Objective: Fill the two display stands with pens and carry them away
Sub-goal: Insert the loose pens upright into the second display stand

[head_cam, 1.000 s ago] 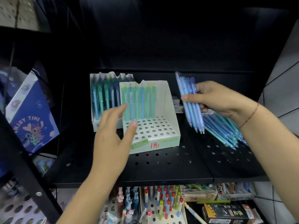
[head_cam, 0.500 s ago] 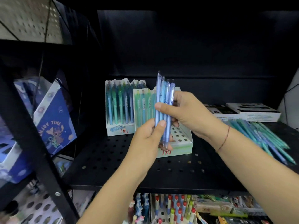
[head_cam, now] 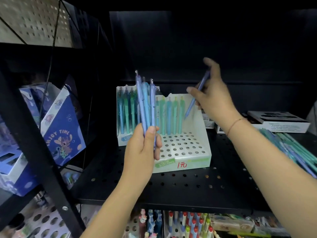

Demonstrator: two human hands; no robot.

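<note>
Fingers [head_cam: 151, 137] of the left hand [head_cam: 142, 152] curl round a bundle of blue pens [head_cam: 145, 107], held upright in front of the two stands and hiding part of each. The right hand [head_cam: 216, 100] pinches a single pen [head_cam: 197, 98] above the front stand [head_cam: 185, 150], whose back row holds pens. The rear stand [head_cam: 124, 140] sits just behind it, both on the black shelf [head_cam: 171, 186]. At the right lie loose pens [head_cam: 295, 148]; a blue box [head_cam: 63, 131] stands left.
</note>
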